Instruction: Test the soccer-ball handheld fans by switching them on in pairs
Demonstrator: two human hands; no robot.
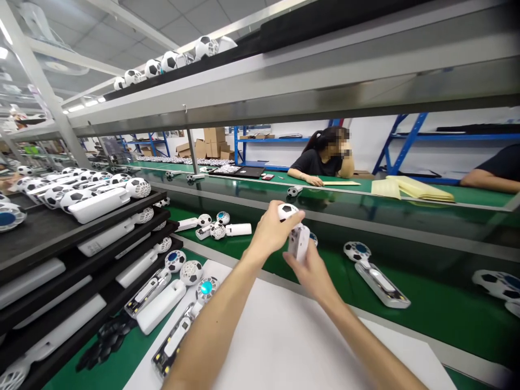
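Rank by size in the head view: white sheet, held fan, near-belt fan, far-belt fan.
White sheet largest; held fan and near-belt fan look alike, nearness makes it unsure; far-belt fan smallest.

1. The one view comes from a camera worn on the person's head, facing forward and tilted down.
2. It looks from close above the left hand [273,233], the right hand [311,274] and the football-patterned handheld device [299,242] between them.
3. Both forearms enter from the bottom edge, over a white sheet [284,336].
4. The wide view reaches a black shelf rack [28,233] on the left, and beyond a green workbench [439,309], a seated co-worker [314,162] well away.
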